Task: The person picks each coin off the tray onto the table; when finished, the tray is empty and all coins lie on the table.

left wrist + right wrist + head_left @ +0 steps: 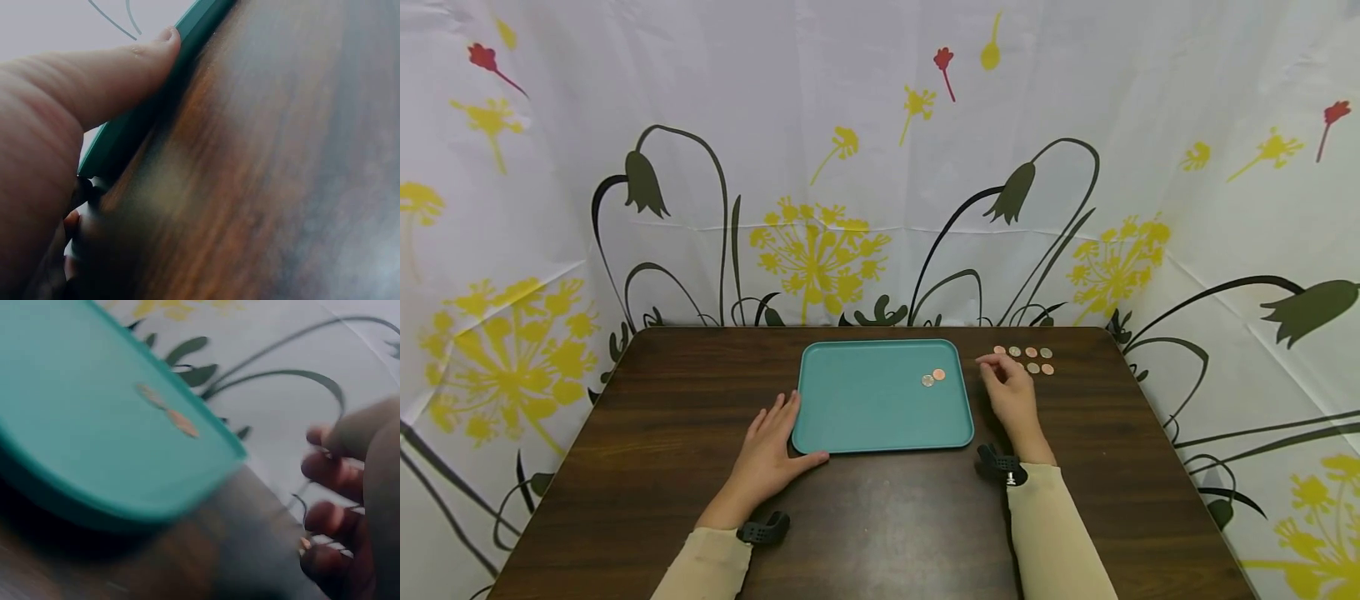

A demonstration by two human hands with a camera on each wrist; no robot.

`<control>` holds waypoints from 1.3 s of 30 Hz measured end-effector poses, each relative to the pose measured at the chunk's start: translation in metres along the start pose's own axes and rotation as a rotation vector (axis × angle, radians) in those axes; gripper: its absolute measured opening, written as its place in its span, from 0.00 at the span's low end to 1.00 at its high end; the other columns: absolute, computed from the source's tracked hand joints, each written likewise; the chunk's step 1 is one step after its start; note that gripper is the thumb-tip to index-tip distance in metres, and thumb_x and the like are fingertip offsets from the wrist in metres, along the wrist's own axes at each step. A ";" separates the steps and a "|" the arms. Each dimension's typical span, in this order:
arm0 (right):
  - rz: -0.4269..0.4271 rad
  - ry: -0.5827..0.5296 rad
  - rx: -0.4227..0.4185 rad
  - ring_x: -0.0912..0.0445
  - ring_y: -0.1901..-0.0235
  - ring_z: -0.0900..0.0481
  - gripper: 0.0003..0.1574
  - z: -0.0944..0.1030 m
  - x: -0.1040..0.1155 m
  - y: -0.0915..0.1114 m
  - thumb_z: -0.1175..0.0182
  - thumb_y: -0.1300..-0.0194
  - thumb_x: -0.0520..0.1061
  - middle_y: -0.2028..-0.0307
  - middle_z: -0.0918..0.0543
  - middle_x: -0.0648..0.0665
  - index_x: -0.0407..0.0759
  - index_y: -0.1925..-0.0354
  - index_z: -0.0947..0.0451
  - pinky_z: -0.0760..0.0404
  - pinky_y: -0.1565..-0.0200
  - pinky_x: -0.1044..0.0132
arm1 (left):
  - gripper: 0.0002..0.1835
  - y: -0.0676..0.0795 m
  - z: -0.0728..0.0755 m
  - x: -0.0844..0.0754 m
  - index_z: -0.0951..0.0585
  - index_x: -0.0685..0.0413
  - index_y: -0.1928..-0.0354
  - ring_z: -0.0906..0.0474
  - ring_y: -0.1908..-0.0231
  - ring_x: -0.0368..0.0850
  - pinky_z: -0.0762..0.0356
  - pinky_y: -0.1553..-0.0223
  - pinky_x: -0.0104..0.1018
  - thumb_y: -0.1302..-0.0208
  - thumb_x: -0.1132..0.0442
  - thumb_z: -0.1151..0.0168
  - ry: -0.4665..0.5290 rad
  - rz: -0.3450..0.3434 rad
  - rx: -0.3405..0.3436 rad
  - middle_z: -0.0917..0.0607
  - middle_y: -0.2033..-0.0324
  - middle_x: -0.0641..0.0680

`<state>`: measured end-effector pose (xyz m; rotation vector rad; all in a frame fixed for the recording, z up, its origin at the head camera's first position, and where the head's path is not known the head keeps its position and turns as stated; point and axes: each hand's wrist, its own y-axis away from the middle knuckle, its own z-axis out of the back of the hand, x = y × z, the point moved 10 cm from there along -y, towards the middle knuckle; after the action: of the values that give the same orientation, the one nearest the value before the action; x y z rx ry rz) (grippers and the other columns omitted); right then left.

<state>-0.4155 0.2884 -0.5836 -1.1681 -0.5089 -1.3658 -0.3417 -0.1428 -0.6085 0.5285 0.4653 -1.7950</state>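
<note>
A teal tray (pixel 872 400) lies on the dark wooden table. On its right part rest a silver coin (pixel 928 381) and a copper coin (pixel 939 375), side by side. My left hand (pixel 767 450) holds still at the tray's near left corner, fingers straight along its side and thumb (pixel 140 72) on the front rim. Just beyond the right rim, my right hand (pixel 1011 400) hovers with fingers bent and thumb and fingertips close together; I cannot tell whether a coin is between them. Several copper and silver coins (pixel 1032 352) lie in rows behind it, some hidden by the hand.
The dark wooden table (pixel 880 525) reaches back to a white curtain (pixel 880 108) with yellow and green flower prints. Black wrist bands (pixel 997 463) with cameras sit at both wrists, next to pale sleeves (pixel 1060 533).
</note>
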 end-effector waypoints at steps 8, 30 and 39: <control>0.090 -0.046 0.320 0.55 0.60 0.22 0.17 -0.046 0.013 0.012 0.35 0.20 0.40 0.45 0.10 0.43 0.47 0.38 0.11 0.21 0.58 0.67 | 0.66 0.000 -0.001 0.001 0.50 0.57 0.11 0.55 0.12 0.63 0.64 0.14 0.66 0.36 0.32 0.25 0.008 0.006 0.008 0.47 0.12 0.62; 0.087 0.130 0.457 0.55 0.68 0.31 0.13 -0.059 0.011 0.015 0.31 0.23 0.45 0.64 0.27 0.48 0.55 0.44 0.06 0.28 0.65 0.66 | 0.66 -0.001 -0.002 0.001 0.50 0.57 0.11 0.55 0.12 0.63 0.64 0.14 0.66 0.36 0.32 0.25 0.003 0.013 0.013 0.47 0.12 0.61; 0.082 0.156 0.478 0.55 0.73 0.33 0.09 -0.063 0.012 0.016 0.26 0.27 0.49 0.70 0.29 0.49 0.59 0.51 0.06 0.32 0.70 0.66 | 0.65 0.001 0.001 -0.001 0.49 0.59 0.11 0.54 0.12 0.64 0.62 0.14 0.67 0.35 0.32 0.25 -0.013 0.005 -0.002 0.46 0.12 0.63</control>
<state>-0.4187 0.2262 -0.6042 -0.6806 -0.6254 -1.1685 -0.3410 -0.1427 -0.6077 0.5160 0.4562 -1.7926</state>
